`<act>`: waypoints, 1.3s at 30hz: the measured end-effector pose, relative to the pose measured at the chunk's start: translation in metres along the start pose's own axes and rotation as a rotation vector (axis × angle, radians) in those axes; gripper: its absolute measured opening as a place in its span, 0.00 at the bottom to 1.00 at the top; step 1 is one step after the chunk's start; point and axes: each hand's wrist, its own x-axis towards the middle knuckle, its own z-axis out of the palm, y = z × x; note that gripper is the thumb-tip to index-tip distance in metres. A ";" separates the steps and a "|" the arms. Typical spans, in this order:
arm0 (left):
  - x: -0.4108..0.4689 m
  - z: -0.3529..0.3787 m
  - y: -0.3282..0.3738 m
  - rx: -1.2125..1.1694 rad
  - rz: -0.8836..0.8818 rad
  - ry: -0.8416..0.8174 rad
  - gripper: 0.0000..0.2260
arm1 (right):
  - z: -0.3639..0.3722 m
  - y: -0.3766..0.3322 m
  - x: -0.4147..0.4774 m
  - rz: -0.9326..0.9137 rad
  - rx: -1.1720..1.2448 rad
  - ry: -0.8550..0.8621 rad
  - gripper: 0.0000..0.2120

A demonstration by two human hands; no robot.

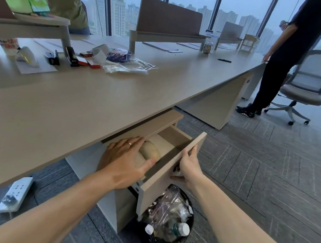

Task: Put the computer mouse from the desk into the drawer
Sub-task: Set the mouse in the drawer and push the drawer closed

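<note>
A beige computer mouse point(151, 151) is inside the open drawer point(171, 169) under the long desk point(100, 102). My left hand point(126, 160) reaches into the drawer and grips the mouse, fingers over its far side and thumb on its near side. Whether the mouse touches the drawer's floor is hidden by the hand. My right hand point(188, 167) holds the drawer's front panel, with fingers curled over the top edge and the thumb against its outer face.
A full waste bin point(169, 222) stands below the drawer, and a white power strip point(16, 193) lies on the floor at left. Staplers, small boxes and plastic bags point(125, 65) clutter the desk's far left. One person stands at right by an office chair point(308, 84); another stands behind the desk.
</note>
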 end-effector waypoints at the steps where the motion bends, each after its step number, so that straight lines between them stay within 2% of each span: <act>1: -0.001 -0.001 0.000 -0.007 0.004 0.005 0.40 | 0.006 -0.003 0.002 0.006 0.017 -0.008 0.29; 4: -0.003 0.002 -0.001 0.008 0.019 0.048 0.40 | 0.022 -0.007 0.014 0.012 0.048 -0.018 0.30; 9: -0.003 0.009 -0.006 0.026 0.058 0.084 0.38 | 0.046 -0.013 0.029 0.041 0.135 -0.066 0.26; 16: 0.004 0.017 -0.018 0.046 0.105 0.205 0.24 | 0.070 -0.014 0.037 0.015 0.218 -0.134 0.29; 24: 0.007 0.018 -0.028 0.046 0.146 0.228 0.33 | 0.079 -0.016 0.043 0.000 0.234 -0.162 0.34; 32: 0.012 0.016 -0.035 -0.031 0.176 0.247 0.33 | 0.083 -0.016 0.048 0.007 0.255 -0.191 0.36; 39: 0.009 0.021 -0.032 -0.003 0.175 0.292 0.35 | 0.087 -0.017 0.053 0.000 0.233 -0.187 0.34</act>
